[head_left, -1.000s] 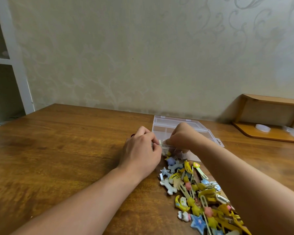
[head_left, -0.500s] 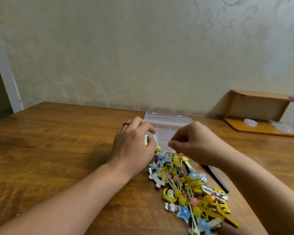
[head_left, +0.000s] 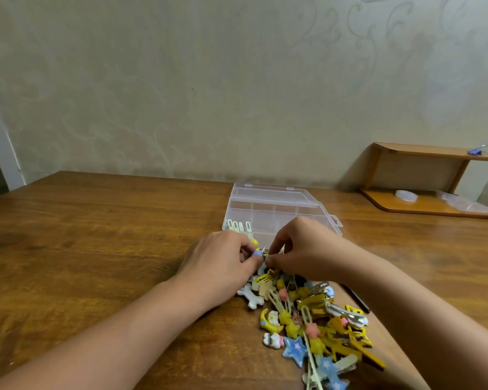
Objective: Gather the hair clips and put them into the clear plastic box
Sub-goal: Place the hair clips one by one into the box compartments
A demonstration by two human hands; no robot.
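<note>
Hair clip pinched between both hands' fingers.

No writing could be read anywhere — not on the clear plastic box, not on the hair clips, not on the wall behind, which bore only a faint scroll pattern — and no label, brand, number or sign showed.

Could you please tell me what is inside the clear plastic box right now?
Inside the clear plastic box, a few pale clips stand in the near-left compartment. The far compartments look empty; the hands cover the near edge.
</note>
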